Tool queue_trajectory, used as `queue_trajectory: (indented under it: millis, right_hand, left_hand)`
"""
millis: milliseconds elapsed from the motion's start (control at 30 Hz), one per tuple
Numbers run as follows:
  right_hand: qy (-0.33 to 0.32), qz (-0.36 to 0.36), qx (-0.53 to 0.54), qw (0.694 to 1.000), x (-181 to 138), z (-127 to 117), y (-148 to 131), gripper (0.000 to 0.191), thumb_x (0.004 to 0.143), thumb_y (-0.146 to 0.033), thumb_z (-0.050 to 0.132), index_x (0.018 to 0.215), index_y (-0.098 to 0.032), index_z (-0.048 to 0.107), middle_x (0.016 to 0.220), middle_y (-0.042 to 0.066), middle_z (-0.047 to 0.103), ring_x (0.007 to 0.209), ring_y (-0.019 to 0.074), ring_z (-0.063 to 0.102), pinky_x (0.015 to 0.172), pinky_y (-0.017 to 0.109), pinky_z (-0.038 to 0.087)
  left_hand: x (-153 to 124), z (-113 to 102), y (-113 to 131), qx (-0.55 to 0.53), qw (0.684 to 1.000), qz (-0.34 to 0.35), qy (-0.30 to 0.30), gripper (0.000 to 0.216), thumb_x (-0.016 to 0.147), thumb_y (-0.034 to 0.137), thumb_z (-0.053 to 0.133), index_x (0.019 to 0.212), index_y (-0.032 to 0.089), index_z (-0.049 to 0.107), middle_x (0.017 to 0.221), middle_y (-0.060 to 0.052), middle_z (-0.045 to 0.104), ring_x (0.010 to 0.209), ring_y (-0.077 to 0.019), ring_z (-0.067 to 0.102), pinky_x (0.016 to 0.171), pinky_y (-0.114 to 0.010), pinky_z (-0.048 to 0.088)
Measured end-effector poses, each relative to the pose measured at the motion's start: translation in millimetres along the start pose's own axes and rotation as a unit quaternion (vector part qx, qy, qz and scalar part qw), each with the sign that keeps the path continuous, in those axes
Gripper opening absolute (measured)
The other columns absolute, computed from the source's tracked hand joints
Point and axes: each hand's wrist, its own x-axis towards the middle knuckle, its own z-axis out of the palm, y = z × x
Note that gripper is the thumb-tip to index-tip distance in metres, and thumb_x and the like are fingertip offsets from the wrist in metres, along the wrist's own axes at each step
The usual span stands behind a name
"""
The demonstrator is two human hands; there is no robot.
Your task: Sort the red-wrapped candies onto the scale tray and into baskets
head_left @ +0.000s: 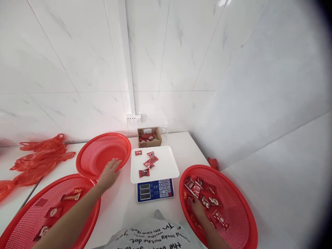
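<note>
Head view: the left hand [110, 174] is stretched out flat, fingers spread and holding nothing, over the near rim of an empty red basket [103, 150]. The right hand [197, 208] is sunk among the red candy packets [209, 197] in the right basket [241, 214]. Its fingers are curled down, and I cannot tell whether they have closed on one. Lifting a single slippery packet from that heap would, I'd judge, go best with a fingertip pinch on one edge, so its neighbours stay put. Between the hands stands a scale [155, 190] with four more packets [148, 164] on its white tray [167, 164]. A third basket [23, 224] at near left holds a few packets, and a cardboard box [149, 131] by the wall holds more. Red bags [38, 159] lie far left on the worktop [116, 207].
</note>
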Motion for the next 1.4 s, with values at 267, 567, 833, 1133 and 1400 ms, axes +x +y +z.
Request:
queue_trajectory:
  millis: [267, 567, 833, 1133, 1400]
  right_hand:
    - [0.024, 0.002, 0.011, 1.000, -5, -3, -8, 0.033, 0.083, -0.030, 0.042, 0.100, -0.015, 0.065, 0.095, 0.012, 0.072, 0.090, 0.0250, 0.068, 0.079, 0.030, 0.048]
    - [0.025, -0.003, 0.032, 0.999, -9, -3, -8, 0.030, 0.082, -0.032, 0.041, 0.094, -0.016, 0.064, 0.090, 0.011, 0.073, 0.087, 0.0253, 0.068, 0.077, 0.030, 0.049]
    - [0.016, 0.003, 0.040, 0.999, -10, -5, -9, 0.029, 0.082, -0.033, 0.041, 0.093, -0.016, 0.062, 0.093, 0.012, 0.073, 0.089, 0.0254, 0.068, 0.079, 0.029, 0.048]
    - [0.015, 0.013, 0.030, 0.999, -11, -7, -12, 0.031, 0.081, -0.033, 0.043, 0.097, -0.016, 0.063, 0.095, 0.012, 0.073, 0.091, 0.0257, 0.068, 0.079, 0.030, 0.049]
    - [0.014, 0.001, 0.024, 1.000, -10, -5, -7, 0.033, 0.082, -0.033, 0.042, 0.099, -0.017, 0.064, 0.095, 0.011, 0.073, 0.091, 0.0261, 0.068, 0.080, 0.031, 0.048]
  left_hand:
    - [42, 44, 132, -0.064, 0.982, 0.086, -0.154, 0.081, 0.080, 0.045, 0.060, 0.149, 0.025, 0.022, 0.158, -0.013, 0.014, 0.145, -0.0319, 0.010, 0.114, -0.052, 0.015]
    - [88, 62, 145, -0.051, 0.990, 0.092, -0.089, 0.082, 0.075, 0.053, 0.065, 0.146, 0.030, 0.031, 0.158, -0.012, 0.014, 0.143, -0.0406, 0.004, 0.111, -0.063, 0.007]
    - [101, 67, 148, -0.084, 0.989, 0.116, -0.039, 0.040, 0.083, 0.039, 0.058, 0.121, 0.027, 0.059, 0.140, -0.011, 0.042, 0.124, -0.0317, 0.046, 0.102, -0.047, 0.037]
    - [119, 58, 153, -0.139, 0.987, 0.076, 0.039, 0.016, 0.085, 0.027, 0.056, 0.088, 0.022, 0.071, 0.105, -0.006, 0.056, 0.096, -0.0208, 0.058, 0.088, -0.035, 0.050]
    - [104, 3, 75, -0.123, 0.973, -0.114, 0.161, 0.030, 0.089, 0.035, 0.046, 0.100, 0.019, 0.069, 0.128, -0.014, 0.048, 0.117, -0.0297, 0.049, 0.099, -0.045, 0.044]
